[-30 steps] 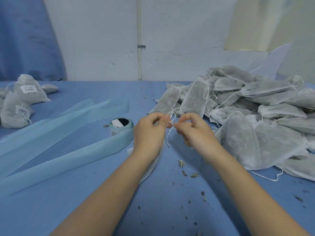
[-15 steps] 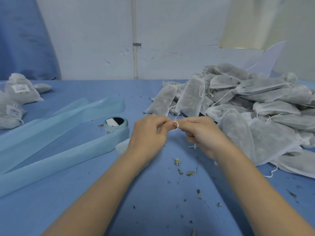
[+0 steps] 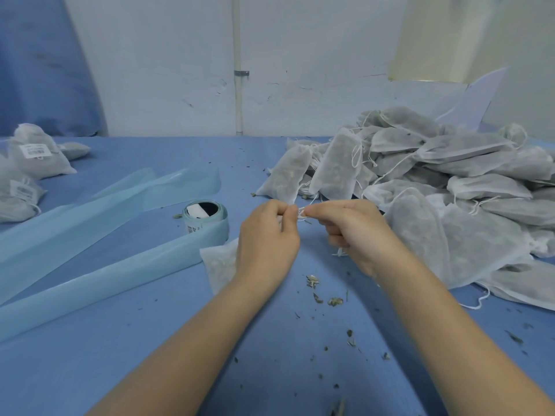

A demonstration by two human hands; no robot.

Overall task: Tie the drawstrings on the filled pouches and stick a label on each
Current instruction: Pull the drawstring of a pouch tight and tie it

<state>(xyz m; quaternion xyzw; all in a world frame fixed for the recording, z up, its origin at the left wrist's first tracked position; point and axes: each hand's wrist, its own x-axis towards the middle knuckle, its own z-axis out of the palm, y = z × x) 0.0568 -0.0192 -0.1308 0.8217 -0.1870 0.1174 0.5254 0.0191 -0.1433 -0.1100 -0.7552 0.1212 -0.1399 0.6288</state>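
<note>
- Near edge of the table (image 3: 90,370): blue cloth cover, matte, littered with dry leaf flakes (image 3: 312,280) between the two forearms.
- Left hand (image 3: 267,244) and right hand (image 3: 357,235) now meet fingertip to fingertip. A second ago they stood slightly apart with loose string hanging between them; half a second ago a small loop showed at the pinch. That loop has closed to a tight white bunch.
- Judgement: the knot is being cinched, so this pouch is nearly tied; its label is not yet on.
- Fingers: both hands curled, thumb and forefinger of each pinching the drawstring (image 3: 301,212); a loose string end hangs below the right hand.
- The pouch being tied (image 3: 219,262) lies under the left wrist, mostly hidden: white, thin non-woven fabric, lumpy fill showing grey through it.
- Just beyond, left of the hands: label roll (image 3: 205,216), with pale blue glossy backing strip (image 3: 90,265) trailing toward the left edge.
- Right side: pile of untied pouches (image 3: 450,190), soft, slumped, strings dangling.
- Far left edge: labelled pouches (image 3: 33,154), white stickers on them.
</note>
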